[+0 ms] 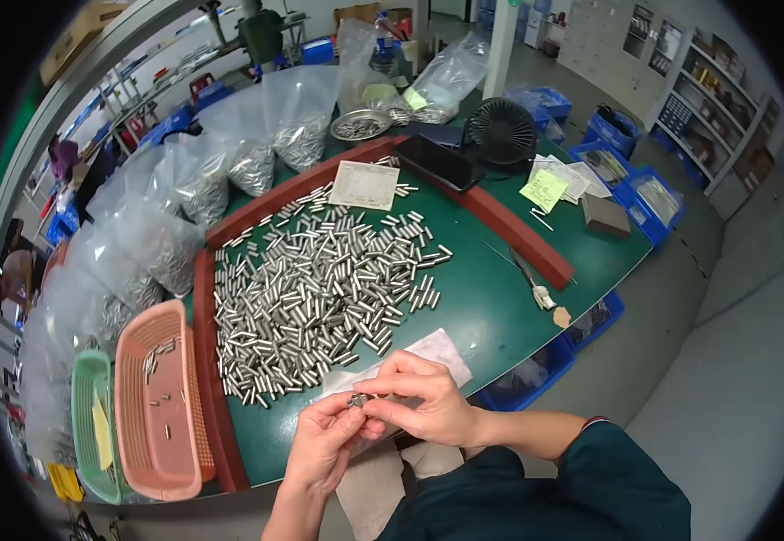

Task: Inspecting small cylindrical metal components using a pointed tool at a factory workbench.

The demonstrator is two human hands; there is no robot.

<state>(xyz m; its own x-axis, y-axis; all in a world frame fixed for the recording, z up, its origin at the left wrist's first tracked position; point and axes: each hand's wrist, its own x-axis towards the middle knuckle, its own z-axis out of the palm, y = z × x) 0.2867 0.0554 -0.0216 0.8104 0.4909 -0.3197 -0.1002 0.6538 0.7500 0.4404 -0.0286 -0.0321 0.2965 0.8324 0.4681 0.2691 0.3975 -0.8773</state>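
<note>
Low in the centre of the head view, the left hand (324,442) and right hand (423,401) meet, fingertips pinching one small metal pin (357,398) between them over a white paper sheet (442,352). Above lies a heap of metal pins (320,288) on the green table (491,307); a pink basket (153,406) sits lower left.

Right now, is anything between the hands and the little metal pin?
No. Both hands, left hand and right hand, already pinch the pin between their fingertips, above the table edge. Nothing visible sits between them.
</note>
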